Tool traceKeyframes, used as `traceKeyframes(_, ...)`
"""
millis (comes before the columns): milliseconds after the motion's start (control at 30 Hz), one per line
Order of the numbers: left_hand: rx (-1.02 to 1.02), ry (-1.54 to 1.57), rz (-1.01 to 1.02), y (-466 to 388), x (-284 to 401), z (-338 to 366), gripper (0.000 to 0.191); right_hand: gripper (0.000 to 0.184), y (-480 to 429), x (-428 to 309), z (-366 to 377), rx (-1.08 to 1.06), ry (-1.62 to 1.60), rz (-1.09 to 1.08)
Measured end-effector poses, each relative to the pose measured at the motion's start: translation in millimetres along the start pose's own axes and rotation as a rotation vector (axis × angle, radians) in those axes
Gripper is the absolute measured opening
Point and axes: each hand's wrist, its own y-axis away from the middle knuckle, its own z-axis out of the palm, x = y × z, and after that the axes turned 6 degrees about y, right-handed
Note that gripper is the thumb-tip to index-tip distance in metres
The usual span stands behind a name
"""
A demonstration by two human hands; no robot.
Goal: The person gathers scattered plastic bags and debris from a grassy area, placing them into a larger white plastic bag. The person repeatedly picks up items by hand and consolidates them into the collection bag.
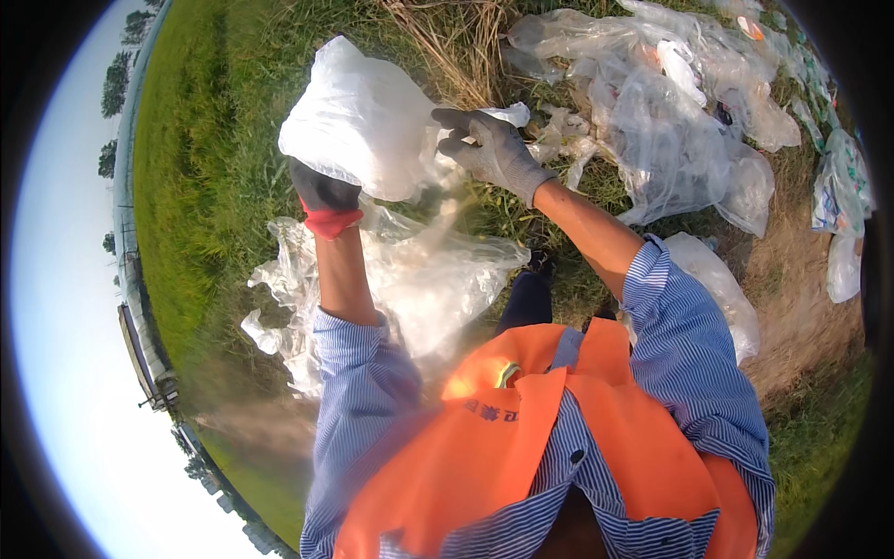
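A bunched white translucent plastic bag is held up in front of me by my left hand. That hand wears a dark-coated glove with a red cuff, and the film hides its fingers. At the bag's right edge is my right hand in a grey knit glove with a dark coating. Its fingers are curled and partly apart; whether they pinch the film is unclear. Below the hands, a crumpled sheet of clear plastic film lies on the grass, partly behind my left arm.
A large heap of clear plastic film spreads over the grass on the right. Another white plastic bag lies beside my right arm. Dry stalks lie ahead, bare soil is at right, and green grass stretches left.
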Motion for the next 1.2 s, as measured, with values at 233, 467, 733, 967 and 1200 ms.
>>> traceKeyframes(233,-0.157,0.065,-0.212,-7,-31,-40,0.049,0.034,-38,21,33,0.14,0.407,0.06)
traceKeyframes(467,0.415,0.545,-0.844,20,-31,-10,0.049,0.027,-47,49,-24,0.182,-0.268,0.401)
traceKeyframes(733,-0.014,0.828,-1.441,67,-35,118,0.049,0.026,-27,30,-30,0.005,-0.172,0.485)
traceKeyframes(967,0.421,1.523,-1.411,89,-45,113,0.031,0.028,13,66,-100,0.383,-0.231,0.488)
traceKeyframes(1200,0.575,1.819,-1.137,83,-46,115,0.035,0.045,22,80,-93,0.376,-0.39,0.632)
